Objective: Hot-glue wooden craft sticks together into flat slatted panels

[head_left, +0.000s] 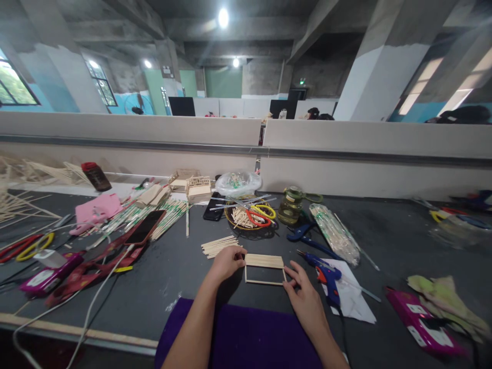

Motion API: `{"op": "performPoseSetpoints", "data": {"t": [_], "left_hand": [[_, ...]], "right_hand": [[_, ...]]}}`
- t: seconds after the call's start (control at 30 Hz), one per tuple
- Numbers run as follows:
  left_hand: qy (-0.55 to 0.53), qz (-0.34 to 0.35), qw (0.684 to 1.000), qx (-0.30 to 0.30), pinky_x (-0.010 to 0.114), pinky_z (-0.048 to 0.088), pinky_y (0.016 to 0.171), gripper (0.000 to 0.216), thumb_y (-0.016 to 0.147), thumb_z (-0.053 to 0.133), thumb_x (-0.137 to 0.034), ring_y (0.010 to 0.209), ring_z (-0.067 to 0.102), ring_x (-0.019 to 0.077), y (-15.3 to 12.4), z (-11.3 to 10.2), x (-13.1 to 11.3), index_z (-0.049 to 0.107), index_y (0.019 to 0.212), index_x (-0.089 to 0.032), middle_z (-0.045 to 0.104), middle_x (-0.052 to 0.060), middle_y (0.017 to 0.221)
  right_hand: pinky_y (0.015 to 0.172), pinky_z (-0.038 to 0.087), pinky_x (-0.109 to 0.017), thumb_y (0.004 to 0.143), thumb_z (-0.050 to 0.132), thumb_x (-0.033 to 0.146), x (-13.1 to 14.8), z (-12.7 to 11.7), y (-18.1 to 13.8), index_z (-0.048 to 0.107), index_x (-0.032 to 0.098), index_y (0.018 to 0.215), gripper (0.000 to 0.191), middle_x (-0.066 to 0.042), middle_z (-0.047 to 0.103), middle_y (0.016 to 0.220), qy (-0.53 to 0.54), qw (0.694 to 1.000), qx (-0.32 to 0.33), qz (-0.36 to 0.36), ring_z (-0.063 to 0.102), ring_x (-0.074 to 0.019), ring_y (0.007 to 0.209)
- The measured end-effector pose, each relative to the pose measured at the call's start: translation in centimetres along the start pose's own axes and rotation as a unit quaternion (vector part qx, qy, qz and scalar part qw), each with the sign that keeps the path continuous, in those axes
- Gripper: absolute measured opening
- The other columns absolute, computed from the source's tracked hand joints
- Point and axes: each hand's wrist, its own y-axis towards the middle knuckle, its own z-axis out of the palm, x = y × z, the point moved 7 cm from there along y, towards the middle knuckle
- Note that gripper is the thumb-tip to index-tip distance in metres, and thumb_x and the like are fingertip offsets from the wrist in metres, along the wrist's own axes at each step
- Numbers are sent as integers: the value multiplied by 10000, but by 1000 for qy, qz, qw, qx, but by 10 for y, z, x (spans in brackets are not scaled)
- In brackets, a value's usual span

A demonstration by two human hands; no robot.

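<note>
A small rectangular wooden stick frame (264,261) lies on the dark table before me, its far part covered by sticks set side by side and its near part open. My left hand (229,261) pinches the frame's left edge with closed fingers. At the right edge, my right hand (303,292) grips it between bent thumb and fingers. A pile of loose wooden sticks (221,247) lies just beyond my left hand. Right of my right hand, a blue glue gun (328,282) rests on a white paper (357,302).
Behind the frame are a basket of short sticks (243,219), red-and-yellow scissors (261,215), a glass jar (291,206) and blue pliers (307,237). A bagged stick bundle (334,234) lies right. Leftward are a phone (146,227), a pink cloth (96,210) and cables. A low partition (154,130) stands behind.
</note>
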Motion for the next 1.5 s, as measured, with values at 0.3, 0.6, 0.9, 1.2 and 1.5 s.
{"op": "performPoseSetpoints", "data": {"t": [0.3, 0.6, 0.9, 1.2, 1.5], "left_hand": [[-5, 4, 1000, -2, 233, 419, 687, 425, 698, 558, -83, 745, 585, 142, 2, 1, 1, 675, 1099, -161, 681, 18, 819], [-49, 43, 987, -144, 257, 441, 740, 183, 810, 533, -153, 801, 591, 148, 2, -20, -16, 690, 903, -170, 678, 31, 874], [61, 161, 975, -140, 310, 389, 874, 168, 833, 575, -185, 970, 528, 193, -11, -5, -62, 662, 975, -203, 649, 43, 973], [132, 183, 974, -39, 291, 362, 812, 97, 786, 668, -192, 948, 547, 186, -7, 29, -67, 642, 876, -213, 655, 24, 986], [126, 181, 975, -31, 277, 363, 809, 85, 786, 667, -191, 942, 565, 179, -3, 32, -60, 641, 863, -215, 661, 14, 960]], "right_hand": [[743, 535, -327, 816, 509, 391, -9, -9, -1, 501, 184, 1273, 502, -153, 619, 1242, 59, 997, -57, 13, 647, -207, 929], [789, 531, -341, 818, 527, 444, -12, -22, -2, 541, 165, 1195, 469, -144, 691, 1082, 94, 989, -113, 13, 665, -225, 954], [857, 508, -366, 833, 494, 408, -10, -15, 2, 510, 183, 1217, 446, -133, 676, 1143, 81, 994, -74, 12, 643, -224, 1023], [870, 497, -353, 822, 464, 340, -9, -4, 5, 457, 200, 1290, 488, -87, 663, 1209, 42, 999, -19, -4, 619, -198, 1074], [840, 496, -350, 829, 473, 390, -10, -9, 4, 478, 196, 1258, 472, -95, 701, 1117, 68, 997, -40, 6, 646, -214, 1020]]}}
